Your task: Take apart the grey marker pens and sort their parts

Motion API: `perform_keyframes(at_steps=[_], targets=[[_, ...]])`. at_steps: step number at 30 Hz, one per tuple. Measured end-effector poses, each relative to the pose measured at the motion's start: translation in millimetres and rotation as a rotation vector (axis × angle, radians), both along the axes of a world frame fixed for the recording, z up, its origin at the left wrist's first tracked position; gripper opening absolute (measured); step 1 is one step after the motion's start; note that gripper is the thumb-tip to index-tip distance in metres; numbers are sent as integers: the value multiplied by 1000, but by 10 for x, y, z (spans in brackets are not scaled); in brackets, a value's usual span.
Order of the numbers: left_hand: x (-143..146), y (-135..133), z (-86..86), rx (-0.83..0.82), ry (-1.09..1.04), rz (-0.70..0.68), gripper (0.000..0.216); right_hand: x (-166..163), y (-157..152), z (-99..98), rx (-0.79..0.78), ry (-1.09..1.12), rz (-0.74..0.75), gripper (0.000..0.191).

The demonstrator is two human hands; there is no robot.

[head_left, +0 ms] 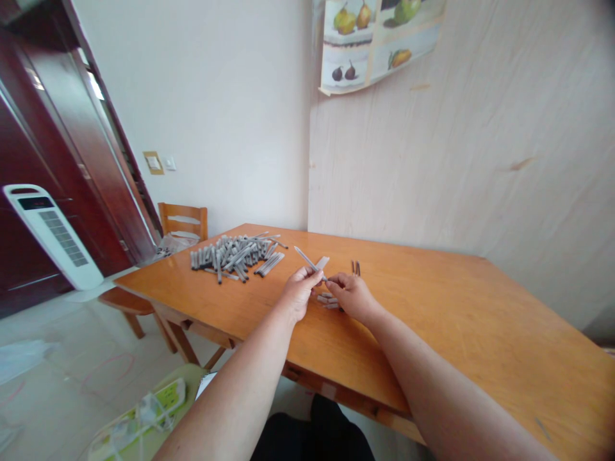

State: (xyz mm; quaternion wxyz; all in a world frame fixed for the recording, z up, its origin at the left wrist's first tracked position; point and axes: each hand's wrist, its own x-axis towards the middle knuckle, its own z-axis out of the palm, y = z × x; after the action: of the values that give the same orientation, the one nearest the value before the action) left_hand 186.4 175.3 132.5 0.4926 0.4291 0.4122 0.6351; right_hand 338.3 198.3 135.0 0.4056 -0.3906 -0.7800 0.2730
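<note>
A slim, pale grey pen (pixel 304 257) slants up and to the left from between my hands over the table. My left hand (pixel 298 291) pinches its body between thumb and fingers. At its lower end are the closed fingers of my right hand (pixel 354 298), partly covering the tip. Several short grey pieces (pixel 327 299) lie on the table under my hands, partly hidden. Just behind my fingers is a flat, whitish strip (pixel 323 262). Small dark sticks, perhaps pen parts (pixel 355 267), are just beyond my right hand. A big heap of grey pens with dark ends (pixel 235 253) spreads to the left.
The wooden table (pixel 456 301) meets the wall at the back. A wooden chair (pixel 183 219) stands past its left end, with a white tower fan (pixel 57 237) farther left. Below, a green stool (pixel 192 378) bears a power strip (pixel 168 397). Fruit pictures (pixel 379 45) hang above.
</note>
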Motion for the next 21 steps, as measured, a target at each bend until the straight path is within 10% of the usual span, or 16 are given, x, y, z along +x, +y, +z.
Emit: perform_keyframes(at_steps=[21], targets=[[9, 13, -27, -26, 40, 26, 27, 13, 18, -24, -30, -33, -31, 20]])
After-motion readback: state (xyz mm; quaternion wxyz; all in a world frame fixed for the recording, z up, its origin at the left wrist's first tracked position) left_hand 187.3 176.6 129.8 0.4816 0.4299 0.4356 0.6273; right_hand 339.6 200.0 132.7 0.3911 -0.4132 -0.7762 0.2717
